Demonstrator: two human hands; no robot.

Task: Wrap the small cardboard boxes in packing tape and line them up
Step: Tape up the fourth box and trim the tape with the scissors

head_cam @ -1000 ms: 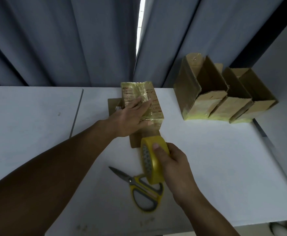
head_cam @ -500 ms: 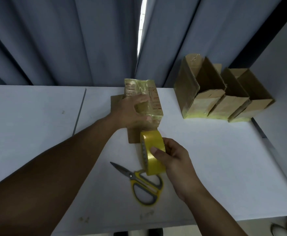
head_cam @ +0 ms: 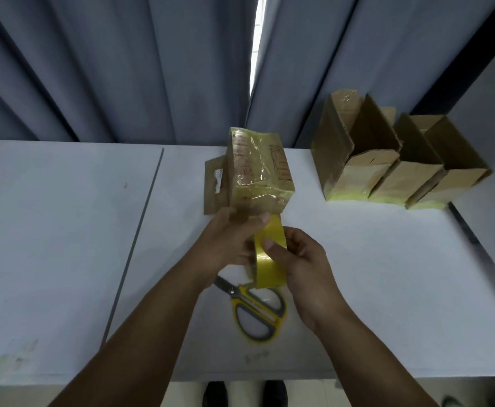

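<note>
Two hands meet over the middle of the white table, and both are on the roll of yellow packing tape. Our right hand grips the roll from the right, with the thumb pressed on its outer face and the fingers curled behind it. Our left hand comes in from the left with its fingers curled over the top of the roll. We cannot tell whether they also pinch a loose end of tape.

The roll is held on edge, just in front of the taped box. That box stands on the table beyond our hands, glossy with tape. A flat piece of cardboard sits against its left side. Below the roll we see the yellow-handled scissors lying on the table, partly hidden by our hands.

At the far right, three cardboard boxes stand in a row, touching, with yellow tape on their lower ends. A grey curtain hangs behind the table.
</note>
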